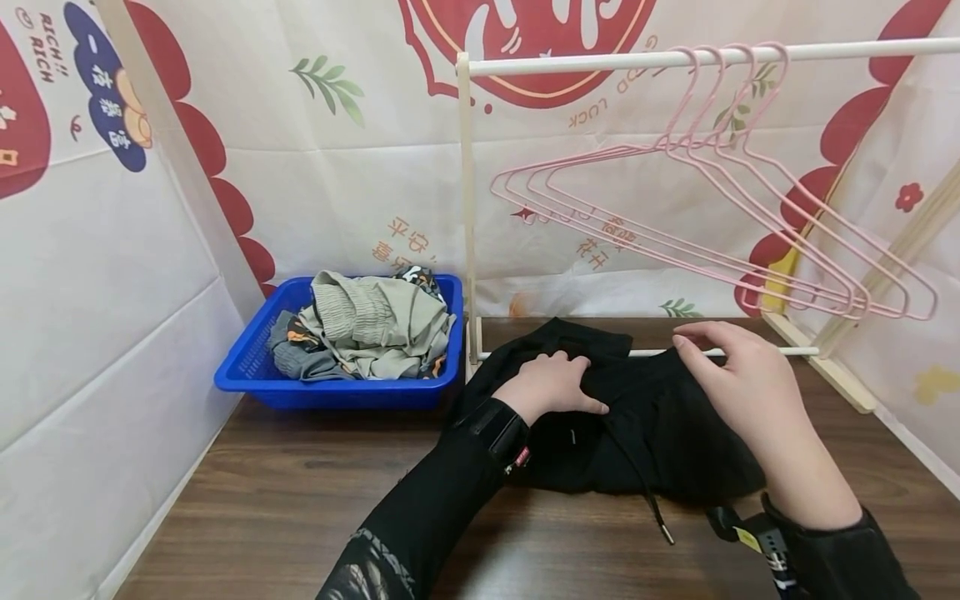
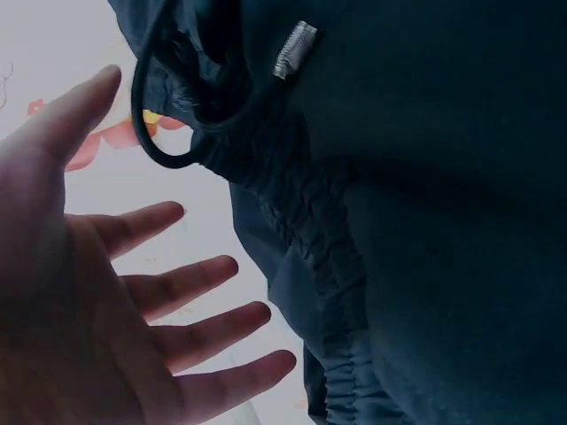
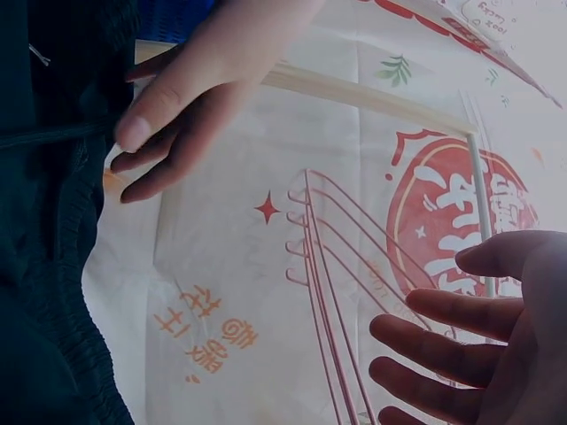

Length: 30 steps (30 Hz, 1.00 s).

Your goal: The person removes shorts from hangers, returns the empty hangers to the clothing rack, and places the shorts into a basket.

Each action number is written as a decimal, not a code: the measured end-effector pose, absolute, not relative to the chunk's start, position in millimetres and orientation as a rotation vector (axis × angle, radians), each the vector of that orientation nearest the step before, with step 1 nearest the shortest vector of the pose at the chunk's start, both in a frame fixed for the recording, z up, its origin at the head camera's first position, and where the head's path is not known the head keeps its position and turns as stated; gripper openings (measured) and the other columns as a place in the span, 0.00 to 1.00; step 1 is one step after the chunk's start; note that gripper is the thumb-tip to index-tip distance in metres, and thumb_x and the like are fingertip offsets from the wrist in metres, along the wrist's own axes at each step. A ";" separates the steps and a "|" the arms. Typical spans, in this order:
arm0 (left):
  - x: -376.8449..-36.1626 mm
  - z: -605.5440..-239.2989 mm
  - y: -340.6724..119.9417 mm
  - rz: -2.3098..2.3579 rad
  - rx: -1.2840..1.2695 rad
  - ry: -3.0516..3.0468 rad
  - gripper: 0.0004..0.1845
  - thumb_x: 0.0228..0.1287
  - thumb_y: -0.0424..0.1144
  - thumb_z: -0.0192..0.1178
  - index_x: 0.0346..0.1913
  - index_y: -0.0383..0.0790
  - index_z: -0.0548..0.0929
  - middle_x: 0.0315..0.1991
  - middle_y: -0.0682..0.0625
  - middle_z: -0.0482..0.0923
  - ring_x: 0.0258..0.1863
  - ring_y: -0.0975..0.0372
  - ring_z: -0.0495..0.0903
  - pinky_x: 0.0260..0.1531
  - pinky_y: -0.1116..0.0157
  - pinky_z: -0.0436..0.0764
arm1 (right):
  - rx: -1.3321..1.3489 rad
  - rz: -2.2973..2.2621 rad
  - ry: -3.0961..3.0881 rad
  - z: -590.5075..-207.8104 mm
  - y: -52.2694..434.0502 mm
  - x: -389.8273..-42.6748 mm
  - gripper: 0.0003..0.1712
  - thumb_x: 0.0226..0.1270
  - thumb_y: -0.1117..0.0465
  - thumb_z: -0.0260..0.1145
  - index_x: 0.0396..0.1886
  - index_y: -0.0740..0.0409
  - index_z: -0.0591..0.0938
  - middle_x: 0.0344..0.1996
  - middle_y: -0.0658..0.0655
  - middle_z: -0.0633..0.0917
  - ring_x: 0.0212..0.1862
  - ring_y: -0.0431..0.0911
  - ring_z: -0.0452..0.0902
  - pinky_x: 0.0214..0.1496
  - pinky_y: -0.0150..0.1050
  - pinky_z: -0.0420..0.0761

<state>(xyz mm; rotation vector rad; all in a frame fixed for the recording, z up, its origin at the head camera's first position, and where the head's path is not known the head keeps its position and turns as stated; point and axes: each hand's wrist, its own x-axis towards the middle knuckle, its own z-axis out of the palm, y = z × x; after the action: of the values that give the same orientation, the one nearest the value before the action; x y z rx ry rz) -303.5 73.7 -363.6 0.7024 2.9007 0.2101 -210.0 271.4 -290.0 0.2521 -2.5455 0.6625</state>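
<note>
A black garment (image 1: pixel 660 433) with an elastic waistband lies flat on the wooden table (image 1: pixel 300 500) in front of me. Its drawstring (image 1: pixel 647 493), ending in a metal tip (image 2: pixel 295 49), trails toward the front edge. My left hand (image 1: pixel 558 383) rests flat on the garment's upper left part, fingers straight. My right hand (image 1: pixel 731 375) touches the waistband with extended fingers, beside the rack's low rod. In the left wrist view the left hand (image 2: pixel 133 301) is spread next to the dark cloth (image 2: pixel 443 221). In the right wrist view the right hand (image 3: pixel 469 345) is uncurled.
A blue basket (image 1: pixel 330 392) at the back left holds several crumpled clothes (image 1: pixel 367 325). A pale wooden rack (image 1: pixel 468 208) stands behind the garment, with several pink wire hangers (image 1: pixel 712 225) on its top rod. Printed cloth walls close in the left, back and right sides.
</note>
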 end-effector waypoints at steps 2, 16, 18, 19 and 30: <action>-304.9 -364.6 74.4 0.201 0.715 2.881 0.46 0.52 0.74 0.59 0.73 0.59 0.64 0.67 0.52 0.67 0.61 0.52 0.70 0.52 0.53 0.74 | 0.267 0.659 -2.565 -290.6 271.8 -211.6 0.18 0.74 0.53 0.57 0.51 0.61 0.83 0.43 0.65 0.84 0.47 0.61 0.76 0.45 0.59 0.69; -313.5 -375.4 75.1 0.160 0.645 2.741 0.49 0.50 0.74 0.60 0.75 0.63 0.59 0.70 0.49 0.61 0.61 0.52 0.70 0.56 0.54 0.71 | 0.294 0.622 -2.712 -291.8 272.2 -219.0 0.23 0.75 0.49 0.55 0.54 0.62 0.81 0.45 0.68 0.83 0.46 0.62 0.77 0.45 0.62 0.72; -316.0 -377.0 75.9 0.183 0.609 2.723 0.49 0.50 0.72 0.63 0.75 0.64 0.58 0.72 0.49 0.57 0.62 0.52 0.69 0.56 0.53 0.71 | 0.287 0.617 -2.715 -292.7 273.3 -219.9 0.23 0.75 0.49 0.55 0.54 0.62 0.80 0.45 0.68 0.83 0.47 0.62 0.77 0.46 0.62 0.71; -317.1 -377.5 76.1 0.193 0.591 2.716 0.50 0.49 0.71 0.65 0.75 0.64 0.58 0.73 0.48 0.56 0.63 0.52 0.69 0.56 0.53 0.71 | 0.284 0.617 -2.716 -293.0 273.8 -220.2 0.23 0.75 0.49 0.55 0.54 0.62 0.80 0.45 0.68 0.83 0.47 0.63 0.77 0.46 0.62 0.71; -323.2 -382.4 80.4 0.142 0.542 2.693 0.57 0.44 0.60 0.75 0.76 0.65 0.53 0.76 0.44 0.47 0.63 0.48 0.67 0.53 0.51 0.74 | 0.279 0.631 -2.735 -296.1 276.0 -223.6 0.24 0.75 0.47 0.54 0.56 0.61 0.79 0.48 0.67 0.83 0.48 0.62 0.76 0.46 0.62 0.71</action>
<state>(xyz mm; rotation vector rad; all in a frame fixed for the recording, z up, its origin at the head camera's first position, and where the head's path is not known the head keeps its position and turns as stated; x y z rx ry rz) -323.2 80.4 -382.4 0.5423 2.6930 0.1419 -223.6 276.0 -296.1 0.2793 -2.7355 0.6314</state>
